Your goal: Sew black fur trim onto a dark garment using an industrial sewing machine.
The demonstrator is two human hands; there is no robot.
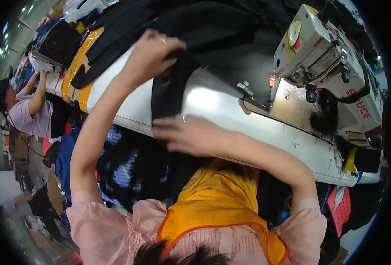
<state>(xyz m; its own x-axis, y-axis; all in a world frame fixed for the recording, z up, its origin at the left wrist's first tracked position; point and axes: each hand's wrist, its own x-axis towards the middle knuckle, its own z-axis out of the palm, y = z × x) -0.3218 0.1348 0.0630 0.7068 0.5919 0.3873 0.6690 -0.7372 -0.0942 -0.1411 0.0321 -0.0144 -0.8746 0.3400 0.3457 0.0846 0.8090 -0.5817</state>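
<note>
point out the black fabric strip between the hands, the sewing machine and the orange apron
Black fabric strip point(169, 93): head view, middle of the strip.
Sewing machine point(311, 54): head view, white casing of its head.
Orange apron point(217, 201): head view, front of the cloth.

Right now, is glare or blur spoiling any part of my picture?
Head view, centre: a bright glare patch washes out part of the white tabletop; head view, same area: the right hand is blurred; head view, upper middle: the black cloth shows little detail; head view, rim: fisheye distortion, with black corners.
</note>
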